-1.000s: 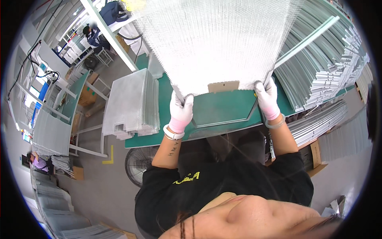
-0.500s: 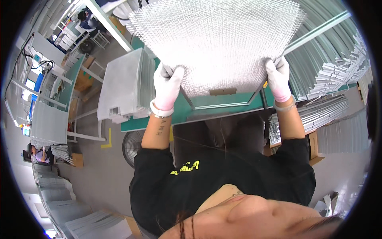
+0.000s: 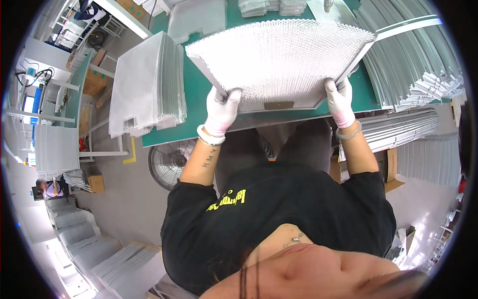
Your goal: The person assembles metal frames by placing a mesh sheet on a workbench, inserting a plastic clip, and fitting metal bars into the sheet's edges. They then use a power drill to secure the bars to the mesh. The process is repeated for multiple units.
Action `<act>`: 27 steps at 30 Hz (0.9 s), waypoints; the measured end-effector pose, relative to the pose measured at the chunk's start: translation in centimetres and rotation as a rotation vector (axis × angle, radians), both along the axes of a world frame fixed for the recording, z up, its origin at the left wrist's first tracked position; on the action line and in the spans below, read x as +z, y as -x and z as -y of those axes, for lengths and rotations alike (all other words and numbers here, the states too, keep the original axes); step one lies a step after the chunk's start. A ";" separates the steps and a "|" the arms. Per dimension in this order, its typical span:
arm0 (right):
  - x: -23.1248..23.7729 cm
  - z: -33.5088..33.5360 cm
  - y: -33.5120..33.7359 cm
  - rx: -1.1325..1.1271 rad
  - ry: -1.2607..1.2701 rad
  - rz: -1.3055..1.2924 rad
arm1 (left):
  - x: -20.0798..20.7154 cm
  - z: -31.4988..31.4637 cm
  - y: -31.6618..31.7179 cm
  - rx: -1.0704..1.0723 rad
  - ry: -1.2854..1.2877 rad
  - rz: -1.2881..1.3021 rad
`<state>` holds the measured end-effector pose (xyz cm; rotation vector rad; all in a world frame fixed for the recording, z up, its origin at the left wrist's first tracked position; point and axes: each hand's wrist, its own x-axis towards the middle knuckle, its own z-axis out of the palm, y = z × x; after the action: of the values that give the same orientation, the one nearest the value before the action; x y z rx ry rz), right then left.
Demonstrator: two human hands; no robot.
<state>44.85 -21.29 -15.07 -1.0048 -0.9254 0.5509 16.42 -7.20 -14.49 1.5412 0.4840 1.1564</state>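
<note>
at the flat green-topped workbench, a four-sided silver metal-mesh panel held up

above the bench's front edge, we hold the panel tilted, its narrow grey frame showing along the sides. our white-gloved left hand is closed on the left side, thumb over the mesh; our white-gloved right hand grips the right side likewise. the fingers behind are mostly hidden. to our left stands a thick stack of pale mesh sheets; to our right, rows of long grey-white strips. below, a round black wire-guarded fan stands on the smooth grey floor, beside a yellow l-shaped floor mark.
</note>
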 end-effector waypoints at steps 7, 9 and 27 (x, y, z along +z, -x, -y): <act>3.4 1.2 0.8 0.009 0.205 0.128 | 3.3 1.5 -0.5 -0.013 0.095 -0.045; 1.6 1.3 2.5 -0.140 0.275 0.304 | -0.4 2.7 -1.4 0.279 -0.030 -0.240; 11.6 2.2 -1.0 -0.152 -0.038 0.162 | 9.3 0.1 1.3 0.041 -0.096 0.134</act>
<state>45.87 -23.45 -3.47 -1.0871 -0.9889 0.3272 15.12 -7.30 -5.17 1.5296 0.3761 1.3223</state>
